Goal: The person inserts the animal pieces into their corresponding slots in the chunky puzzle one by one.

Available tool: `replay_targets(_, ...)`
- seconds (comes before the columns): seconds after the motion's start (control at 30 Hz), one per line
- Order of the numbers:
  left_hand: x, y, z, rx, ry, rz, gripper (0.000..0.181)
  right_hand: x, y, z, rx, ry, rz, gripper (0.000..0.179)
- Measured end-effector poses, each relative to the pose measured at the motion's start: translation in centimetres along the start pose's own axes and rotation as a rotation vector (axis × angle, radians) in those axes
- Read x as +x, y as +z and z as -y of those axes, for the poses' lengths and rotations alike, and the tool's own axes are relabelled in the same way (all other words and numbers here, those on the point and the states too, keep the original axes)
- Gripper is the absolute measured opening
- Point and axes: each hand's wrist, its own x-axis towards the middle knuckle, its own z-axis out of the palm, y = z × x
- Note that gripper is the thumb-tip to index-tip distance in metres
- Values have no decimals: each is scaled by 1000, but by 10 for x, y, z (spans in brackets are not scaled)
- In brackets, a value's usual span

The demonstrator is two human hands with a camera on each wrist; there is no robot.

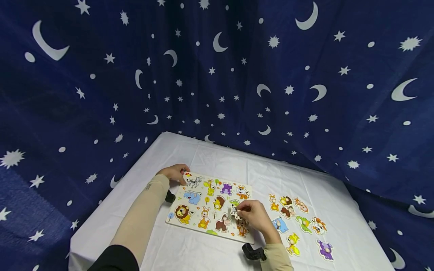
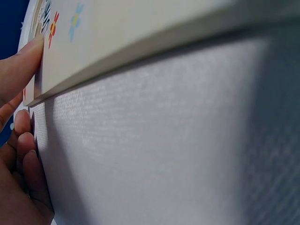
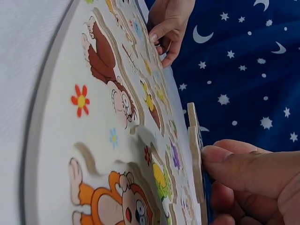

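A flat wooden puzzle board [image 1: 203, 205] with animal-shaped recesses lies on the white-covered table. My left hand [image 1: 174, 174] grips its far left corner, the thumb [image 2: 21, 70] on the upper face and the other fingers at the side edge. Between thumb and fingers of my right hand [image 1: 255, 215] is a black-and-white zebra puzzle piece [image 1: 234, 211], held over the right part of the board. In the right wrist view the piece [image 3: 194, 154] is seen edge-on, tilted up above the board. Below it are the crocodile recess [image 3: 161, 180] and the monkey recess [image 3: 124, 197].
Right of the board lie several loose animal pieces, among them a purple hippo [image 1: 325, 250], a giraffe [image 1: 293, 244], a blue elephant [image 1: 280, 224] and a green crocodile [image 1: 303, 224]. A dark blue curtain [image 1: 217, 75] with moons and stars hangs behind the table.
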Motion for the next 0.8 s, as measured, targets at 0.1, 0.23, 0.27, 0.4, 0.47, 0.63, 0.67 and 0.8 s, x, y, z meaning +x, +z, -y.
replay_targets(0.1,-1,0,0,-2,0,2,62,2,2,1,-9,-20,-4,11)
replay_targets(0.23,-3,0,-1,-12,3,2,60,5,6,2,-14,-39,-4,11)
replay_targets(0.27,-4,0,-1,-13,5,2,60,5,7,3,-16,-40,-3,11)
replay_targets(0.4,-4,-1,-2,-24,12,3,59,9,11,4,-22,-33,-5,12)
replay_targets(0.47,-4,-1,-2,-27,14,3,58,10,13,5,-23,-30,-5,12)
replay_targets(0.63,-5,-1,-1,-34,24,7,59,12,15,7,-30,-38,6,11)
replay_targets(0.67,-6,-1,-1,-36,24,8,59,12,15,8,-26,-36,8,11)
replay_targets(0.8,-7,-1,-2,-42,27,13,60,13,16,11,-10,-37,15,10)
